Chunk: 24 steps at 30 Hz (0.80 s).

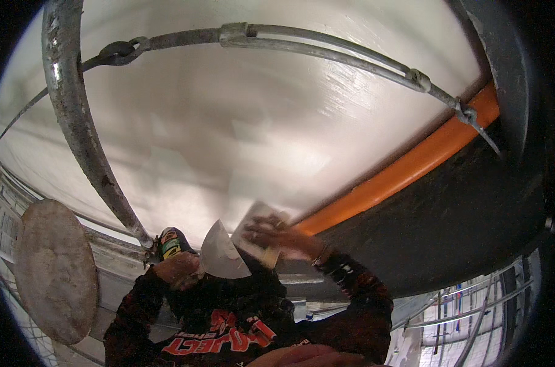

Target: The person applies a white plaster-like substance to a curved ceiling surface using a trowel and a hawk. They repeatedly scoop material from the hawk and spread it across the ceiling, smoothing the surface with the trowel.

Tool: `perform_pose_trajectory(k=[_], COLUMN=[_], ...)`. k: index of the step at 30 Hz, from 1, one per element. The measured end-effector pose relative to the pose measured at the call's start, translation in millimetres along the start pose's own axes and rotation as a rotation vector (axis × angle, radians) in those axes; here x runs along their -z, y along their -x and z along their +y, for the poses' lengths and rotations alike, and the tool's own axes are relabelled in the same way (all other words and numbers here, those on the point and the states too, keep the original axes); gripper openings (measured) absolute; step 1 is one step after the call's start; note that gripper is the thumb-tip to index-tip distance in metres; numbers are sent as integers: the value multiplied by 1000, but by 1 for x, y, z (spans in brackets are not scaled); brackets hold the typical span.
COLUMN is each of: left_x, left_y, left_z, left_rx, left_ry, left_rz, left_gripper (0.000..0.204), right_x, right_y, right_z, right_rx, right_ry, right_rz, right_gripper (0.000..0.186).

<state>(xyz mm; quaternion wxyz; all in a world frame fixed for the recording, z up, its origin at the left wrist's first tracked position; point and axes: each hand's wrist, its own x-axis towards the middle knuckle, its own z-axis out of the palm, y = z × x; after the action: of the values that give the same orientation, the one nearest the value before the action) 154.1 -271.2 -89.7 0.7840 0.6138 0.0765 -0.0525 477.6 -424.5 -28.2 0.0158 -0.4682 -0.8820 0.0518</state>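
My left hand is closed at the lower left end of a white, flat, fan-shaped blade, which looks like a spreader. Just right of it, my right hand grips a pale, wide, flat spreader, with a light wood-coloured part under the palm. That hand is slightly blurred. The spreader lies at the lower edge of a large, glossy whitish surface, where paler patches and streaks show. I cannot tell whether it touches.
A metal pole curves down on the left. Across the top runs a rod with a turnbuckle. An orange strip borders a dark surface. At left stands a worn oval board; a dark, multicoloured rounded thing is near my left hand.
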Motion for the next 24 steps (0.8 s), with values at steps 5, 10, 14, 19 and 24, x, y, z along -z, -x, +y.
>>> perform_pose_trajectory(k=[5, 10, 14, 19, 24], left_x=[16, 4, -5, 10, 2], left_y=[-14, -62, -96, -109, -108], left_z=[-53, 9, 51, 32, 36], left_rx=[-709, -721, -798, -892, -852], left_ry=[-1629, -597, -1179, -973, -1334], left_rz=[811, 785, 1019, 1020, 1184], left_gripper=[21, 21, 20, 28, 31], right_x=[-26, -126, -68, -5, 0], right_y=[50, 60, 4, -28, -22], right_z=[41, 34, -35, -78, -87], right_rx=[-317, -68, -503, -555, -427], right_ry=[-491, -1884, -1897, -2055, -2323], right_rz=[334, 985, 1235, 1240, 1105], right_gripper=[73, 39, 42, 27, 21])
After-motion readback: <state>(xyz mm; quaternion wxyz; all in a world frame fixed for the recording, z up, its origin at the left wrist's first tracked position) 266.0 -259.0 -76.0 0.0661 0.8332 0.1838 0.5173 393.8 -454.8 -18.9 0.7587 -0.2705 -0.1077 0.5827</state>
